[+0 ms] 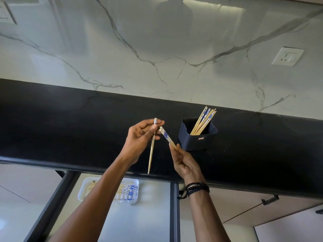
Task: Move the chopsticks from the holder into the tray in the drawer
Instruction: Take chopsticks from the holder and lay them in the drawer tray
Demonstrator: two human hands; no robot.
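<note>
A dark blue holder (199,139) stands on the black counter with several wooden chopsticks (203,122) leaning in it, blue-patterned ends up. My left hand (140,135) grips one chopstick (151,154) near its patterned top, tip pointing down. My right hand (186,163) holds a second chopstick (167,137) by its thin end, patterned end up and tilted toward the left hand. Below, the open drawer (139,215) holds a white tray (134,200) with several chopsticks lying in it, partly hidden by my left forearm.
The black counter (70,130) runs across the view, with a marble backsplash behind it and a wall socket (287,56) at the upper right. A closed cabinet drawer with a dark handle (270,199) lies right of the open drawer.
</note>
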